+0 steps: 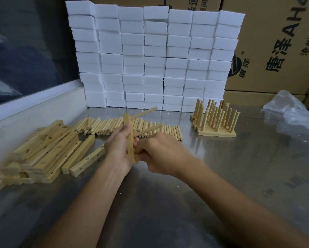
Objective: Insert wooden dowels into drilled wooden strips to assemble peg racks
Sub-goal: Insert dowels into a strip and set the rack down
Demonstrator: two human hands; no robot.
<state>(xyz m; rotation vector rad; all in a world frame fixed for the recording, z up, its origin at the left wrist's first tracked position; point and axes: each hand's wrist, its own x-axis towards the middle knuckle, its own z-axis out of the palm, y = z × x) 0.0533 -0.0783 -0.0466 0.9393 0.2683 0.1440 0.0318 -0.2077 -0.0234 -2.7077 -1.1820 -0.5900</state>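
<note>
Pale matt wood forms the drilled strips [48, 151] at left and the dowels [125, 127], on a brushed, dully reflective metal table [221, 176], with matt white foam blocks [153, 56] stacked at the far side.

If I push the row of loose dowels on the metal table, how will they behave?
The loose dowels are round and lie on a smooth metal table, so they would probably roll. They look thin, stiff and likely light, so they may scatter.

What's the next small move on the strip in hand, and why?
Probably seat a third dowel at the strip's near end. The left hand holds the drilled strip upright with two dowels already projecting, and the right hand pinches at its lower end, where blur hides any hole.
</note>
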